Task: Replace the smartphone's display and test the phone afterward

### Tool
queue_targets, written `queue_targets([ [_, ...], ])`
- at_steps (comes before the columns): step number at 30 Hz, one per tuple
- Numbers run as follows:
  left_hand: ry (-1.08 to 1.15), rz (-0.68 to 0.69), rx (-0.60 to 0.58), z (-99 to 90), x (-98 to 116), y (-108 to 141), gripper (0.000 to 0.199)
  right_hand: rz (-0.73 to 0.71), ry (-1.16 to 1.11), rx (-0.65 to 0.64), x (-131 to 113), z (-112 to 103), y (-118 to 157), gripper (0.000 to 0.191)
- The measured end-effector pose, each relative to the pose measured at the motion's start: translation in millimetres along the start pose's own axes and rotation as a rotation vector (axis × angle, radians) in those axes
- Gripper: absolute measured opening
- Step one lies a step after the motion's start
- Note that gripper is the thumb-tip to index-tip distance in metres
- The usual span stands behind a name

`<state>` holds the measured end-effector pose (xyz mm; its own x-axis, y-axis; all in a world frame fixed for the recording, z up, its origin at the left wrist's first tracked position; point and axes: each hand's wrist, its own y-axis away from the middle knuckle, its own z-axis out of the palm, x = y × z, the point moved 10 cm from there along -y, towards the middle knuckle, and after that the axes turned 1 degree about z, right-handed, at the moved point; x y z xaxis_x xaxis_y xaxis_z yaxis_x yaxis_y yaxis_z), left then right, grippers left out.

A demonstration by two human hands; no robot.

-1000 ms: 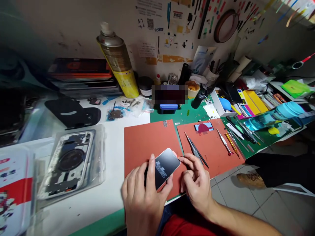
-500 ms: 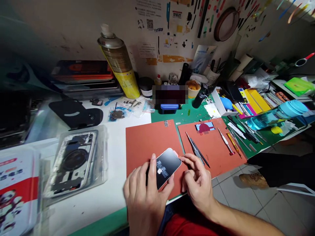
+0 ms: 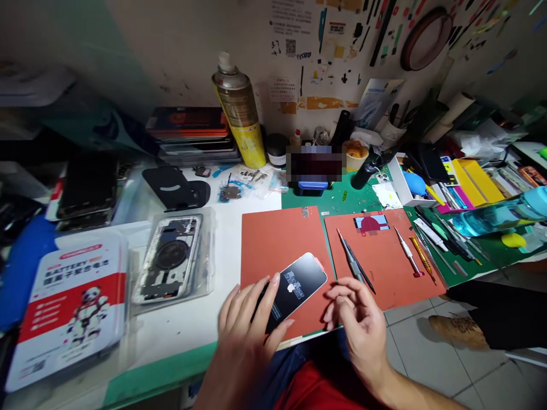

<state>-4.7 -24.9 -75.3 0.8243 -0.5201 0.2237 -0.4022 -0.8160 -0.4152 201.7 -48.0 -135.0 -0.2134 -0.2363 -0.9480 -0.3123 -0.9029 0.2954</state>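
Note:
A smartphone point(image 3: 294, 290) lies slanted on the left brown mat, its dark screen facing up with a white apple logo and pale characters. A small pinkish-red tab shows at its top right corner. My left hand point(image 3: 252, 324) grips the phone's lower left part: the index finger crosses the screen edge and the thumb is by the near side. Beyond the phone's top end, my right hand point(image 3: 356, 319) is held with loosely bent fingers, apart from the phone and with nothing visible in them. Dark tweezers point(image 3: 352, 262) lie on the right mat, just past my right hand.
Two screwdrivers point(image 3: 408, 250) and a printed film piece point(image 3: 371, 222) lie on the right mat point(image 3: 393, 279). Leftward are an opened phone housing point(image 3: 171, 256) in a clear case and a battery tin point(image 3: 77, 307). A spray can point(image 3: 243, 119), tool boxes and a blue bottle point(image 3: 491, 213) stand behind.
My right hand has drawn away from the phone's top corner, its fingers loosening. My left thumb has slid back along the near edge. The view has turned left.

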Motion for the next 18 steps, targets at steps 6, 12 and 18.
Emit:
queue_targets([
  [6,0.142,-0.08,0.005,-12.3,0.4,-12.6,0.066,0.412,-0.184,-0.236,10.1,41.1,24.4,0.051],
  [12,0.172,-0.304,0.108,-18.3,20.1,-6.8,0.068,0.403,-0.425,-0.212,-10.3,75.6,8.8,0.039],
  [18,1.047,-0.857,0.063,17.7,-32.4,-4.2,0.077,0.379,-0.411,-0.285,-41.2,93.9,-26.8,0.04],
])
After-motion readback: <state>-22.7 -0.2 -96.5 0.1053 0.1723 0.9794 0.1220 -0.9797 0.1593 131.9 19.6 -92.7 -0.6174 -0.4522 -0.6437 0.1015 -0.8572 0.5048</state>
